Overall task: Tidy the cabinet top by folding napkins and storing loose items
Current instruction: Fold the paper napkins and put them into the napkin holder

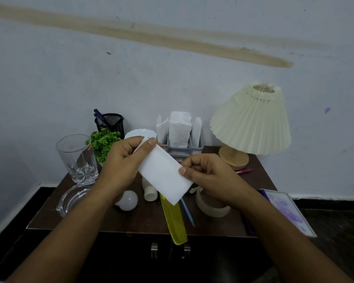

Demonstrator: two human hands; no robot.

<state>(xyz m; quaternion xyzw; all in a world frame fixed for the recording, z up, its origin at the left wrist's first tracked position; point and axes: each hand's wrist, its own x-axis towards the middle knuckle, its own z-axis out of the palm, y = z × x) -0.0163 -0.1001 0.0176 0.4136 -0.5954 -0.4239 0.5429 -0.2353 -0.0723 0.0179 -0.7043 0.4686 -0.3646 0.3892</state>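
Napkin (165, 173): long axis slants between my hands, above the cabinet top (143, 218).
Left hand (124, 162): pinches upper end.
Right hand (207, 173): pinches lower edge.

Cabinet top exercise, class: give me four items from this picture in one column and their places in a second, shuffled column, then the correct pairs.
Items:
1. napkin
2. drinking glass
3. lamp
4. yellow comb

Places:
A. overhanging the front edge
B. back right corner
C. held in both hands
D. left side, beside the green plant

Pairs: 1-C, 2-D, 3-B, 4-A
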